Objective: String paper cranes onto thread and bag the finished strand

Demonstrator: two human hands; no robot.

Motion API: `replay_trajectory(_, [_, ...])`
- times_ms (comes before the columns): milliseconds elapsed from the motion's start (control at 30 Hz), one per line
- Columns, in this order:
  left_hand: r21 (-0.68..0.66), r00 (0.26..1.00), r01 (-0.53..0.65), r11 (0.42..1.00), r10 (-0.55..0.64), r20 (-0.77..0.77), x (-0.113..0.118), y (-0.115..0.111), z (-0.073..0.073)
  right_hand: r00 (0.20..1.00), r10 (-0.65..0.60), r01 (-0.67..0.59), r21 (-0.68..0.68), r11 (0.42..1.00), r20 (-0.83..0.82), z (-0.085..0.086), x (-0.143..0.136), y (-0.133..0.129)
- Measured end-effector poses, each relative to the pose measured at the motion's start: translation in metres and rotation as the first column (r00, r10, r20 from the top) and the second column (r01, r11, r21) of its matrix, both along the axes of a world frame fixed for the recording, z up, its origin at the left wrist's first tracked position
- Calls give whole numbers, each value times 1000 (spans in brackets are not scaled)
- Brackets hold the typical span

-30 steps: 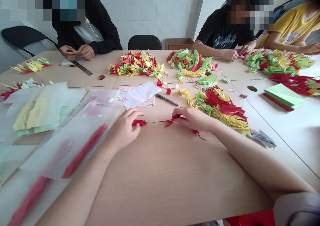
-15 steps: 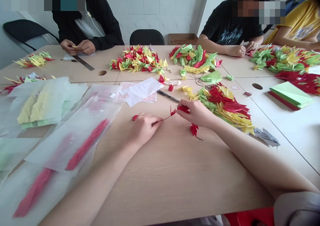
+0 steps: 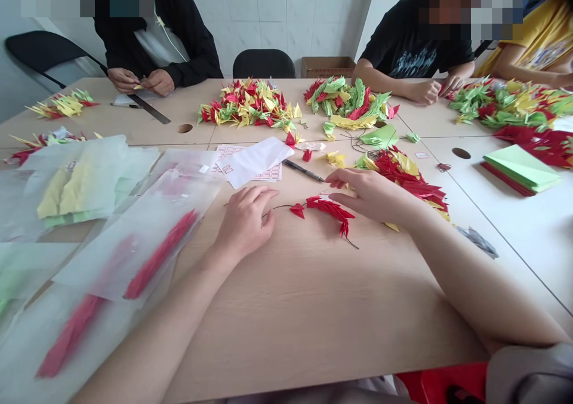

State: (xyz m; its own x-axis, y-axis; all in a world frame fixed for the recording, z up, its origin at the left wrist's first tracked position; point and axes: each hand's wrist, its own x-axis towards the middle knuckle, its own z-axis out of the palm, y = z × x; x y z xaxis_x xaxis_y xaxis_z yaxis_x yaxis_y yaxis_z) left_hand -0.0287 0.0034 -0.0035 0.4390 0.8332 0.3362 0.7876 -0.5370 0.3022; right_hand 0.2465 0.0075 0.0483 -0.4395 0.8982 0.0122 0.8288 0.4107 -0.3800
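On the table lies a dark string (image 3: 283, 206) carrying a short row of folded red paper pieces (image 3: 331, 209). A single red paper piece (image 3: 297, 210) sits on it a little to the left of that row. My left hand (image 3: 245, 222) is over the string's left end, fingers spread and thumb apart; what lies under the palm is hidden. Just right of the row hovers my right hand (image 3: 364, 194), fingers loose and apart, holding nothing. Beyond it rests a bundle of red, yellow and green folded paper (image 3: 414, 183), partly covered by this hand.
Clear plastic bags (image 3: 179, 183) with red paper strips cover the left side. A pen (image 3: 303, 170) and a white paper sheet (image 3: 255, 160) lie ahead. Heaps of folded paper (image 3: 250, 105) line the far side, where several people sit. Green paper sheets (image 3: 521, 166) are stacked right.
My right hand has let go of the red pieces and moved right, its fingers opening. My left hand has loosened its pinch on the string. The red row now lies on the table.
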Motion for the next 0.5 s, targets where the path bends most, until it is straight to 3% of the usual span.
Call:
replay_trajectory(167, [-57, 988, 152, 987, -152, 8, 24, 8, -14, 999, 5, -4, -17, 1000, 54, -23, -14, -9])
replay_trajectory(300, [-43, 988, 141, 989, -143, -53, 34, 10, -22, 998, 43, -45, 37, 998, 39, -41, -8, -12])
replay_trajectory(400, [-25, 993, 88, 996, -90, -78, 29, 9, -19, 999, 41, -43, 80, 996, 26, -46, 5, -12])
replay_trajectory(500, [-33, 995, 90, 995, -91, -49, 13, 8, -4, 999, 36, -42, 186, 982, 31, -51, 14, -14])
